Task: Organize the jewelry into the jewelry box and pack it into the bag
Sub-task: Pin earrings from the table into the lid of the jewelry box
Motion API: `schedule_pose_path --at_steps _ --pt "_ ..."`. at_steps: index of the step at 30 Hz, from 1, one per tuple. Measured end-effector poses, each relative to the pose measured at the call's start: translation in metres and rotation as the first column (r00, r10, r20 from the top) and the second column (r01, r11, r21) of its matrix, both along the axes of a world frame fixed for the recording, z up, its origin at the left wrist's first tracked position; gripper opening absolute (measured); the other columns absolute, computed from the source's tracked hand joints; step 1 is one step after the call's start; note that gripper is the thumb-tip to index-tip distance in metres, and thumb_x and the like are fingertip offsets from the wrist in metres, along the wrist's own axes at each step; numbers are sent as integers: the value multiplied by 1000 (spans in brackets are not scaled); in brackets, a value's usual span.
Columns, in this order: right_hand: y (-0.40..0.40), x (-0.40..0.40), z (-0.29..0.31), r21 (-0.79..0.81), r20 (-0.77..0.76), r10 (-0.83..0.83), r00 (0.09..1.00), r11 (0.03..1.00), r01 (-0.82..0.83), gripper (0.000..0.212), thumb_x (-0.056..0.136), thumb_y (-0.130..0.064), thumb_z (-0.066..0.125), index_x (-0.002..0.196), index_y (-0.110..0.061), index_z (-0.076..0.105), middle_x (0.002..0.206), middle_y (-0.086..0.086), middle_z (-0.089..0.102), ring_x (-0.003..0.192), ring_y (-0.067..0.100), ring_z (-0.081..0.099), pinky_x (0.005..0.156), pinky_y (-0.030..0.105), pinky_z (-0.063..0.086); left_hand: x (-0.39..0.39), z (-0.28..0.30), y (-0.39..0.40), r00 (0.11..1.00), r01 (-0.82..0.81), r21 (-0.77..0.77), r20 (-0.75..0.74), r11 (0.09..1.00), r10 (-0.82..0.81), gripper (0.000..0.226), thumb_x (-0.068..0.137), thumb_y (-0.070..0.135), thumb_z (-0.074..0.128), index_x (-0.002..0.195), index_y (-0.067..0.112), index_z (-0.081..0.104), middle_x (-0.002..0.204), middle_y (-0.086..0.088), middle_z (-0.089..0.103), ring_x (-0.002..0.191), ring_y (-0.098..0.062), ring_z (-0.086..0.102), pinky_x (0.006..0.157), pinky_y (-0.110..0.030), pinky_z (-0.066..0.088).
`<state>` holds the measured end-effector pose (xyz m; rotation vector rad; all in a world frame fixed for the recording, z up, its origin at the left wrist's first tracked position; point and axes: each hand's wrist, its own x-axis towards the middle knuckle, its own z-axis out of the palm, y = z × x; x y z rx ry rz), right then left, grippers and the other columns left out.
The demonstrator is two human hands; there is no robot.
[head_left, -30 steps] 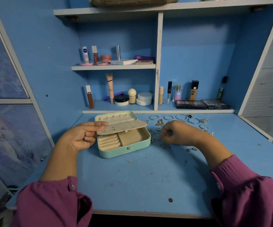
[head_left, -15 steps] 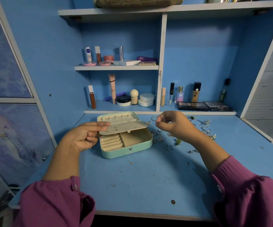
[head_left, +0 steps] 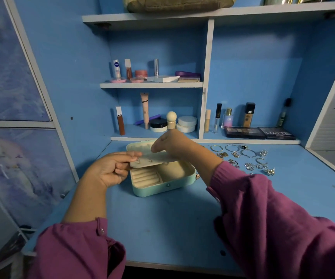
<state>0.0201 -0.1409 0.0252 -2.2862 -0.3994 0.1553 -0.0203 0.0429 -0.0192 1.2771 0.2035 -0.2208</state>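
A: Where's the box?

B: On the table, just ahead of both hands, mint shell, cream lining, lid back. Its long axis runs left to right, slightly skewed. A flat cream panel for earrings is raised level over the open tray.

A: Who's holding that?

B: The left hand pinches its left edge, thumb on top, fingers curled beneath. The right hand is over the panel's far side, fingertips pinched together and pressed down at it. Probably a small earring in them, but I cannot make it out.

A: And the rest of the jewelry?

B: Scattered to the right of the box, past the right forearm: thin wire hoops, rings, little spiky silver pieces, some gold chain. The right hand is the nearer one for those; the left is well apart from them.

A: Handling?

B: My guess: the panel is thin and stiff, the lining soft, with ridged ring rolls at the tray's left. The bits look light and fiddly.
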Motion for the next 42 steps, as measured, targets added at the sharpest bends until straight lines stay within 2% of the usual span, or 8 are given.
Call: schedule_pose_path --at_steps 5,14,19,22,28,32,37,42 --pt "8 3 -7 61 -84 -49 995 997 54 30 81 -17 72 107 -1 71 111 14 68 71 12 53 65 25 43 1 0 1 1000 -7 4 -2 1000 7 23 90 -8 45 93 2 65 43 9 42 25 -2 28 28 -7 18" --pt "11 6 -19 108 -43 1 999 994 4 18 82 -18 72 96 -8 76 102 8 72 98 22 64 88 32 51 3 -1 1 1000 -11 -10 -5 1000 11 23 90 -9 44 92 2 65 47 8 46 25 -2 28 28 -7 18" --pt "8 6 -20 105 -44 14 999 994 -10 19 84 -20 70 98 -9 76 102 6 72 92 17 62 77 25 48 4 -2 1 1000 -8 -11 -8 1000 8 24 90 -9 44 92 2 65 46 8 47 24 -2 28 28 -7 18" --pt "7 4 -20 107 -27 28 999 994 -25 19 84 -18 70 97 -6 76 100 7 72 90 16 61 79 25 47 4 -2 1 1000 -16 -16 -11 1000 16 24 89 -10 45 90 2 66 53 6 48 25 -2 28 28 -7 18" --pt "8 3 -19 57 22 59 998 997 -61 15 84 -14 70 96 -7 76 97 6 73 80 11 58 65 18 45 4 -3 2 1000 -12 -7 -8 1000 12 23 89 -9 46 93 2 65 47 8 48 25 -2 28 28 -7 19" --pt "9 5 -16 0 37 81 996 997 -81 13 83 -15 70 93 -11 77 96 5 73 81 11 58 72 22 46 3 -2 2 1000 -13 -7 -10 1000 13 22 89 -9 46 92 2 64 48 7 48 25 -2 29 28 -7 19" --pt "8 8 -11 -69 69 116 991 991 -111 10 84 -16 67 88 -13 76 94 1 72 75 8 57 63 18 46 4 -3 2 1000 -13 -3 -11 1000 13 22 89 -9 45 92 3 64 46 8 46 24 -2 29 28 -7 19" --pt "12 9 -12 -145 107 153 982 980 -137 8 84 -15 66 87 -11 73 96 5 70 82 14 58 65 21 44 4 -3 3 1000 -13 -3 -12 1000 13 22 88 -10 46 93 2 65 46 8 45 25 -2 29 28 -7 19"
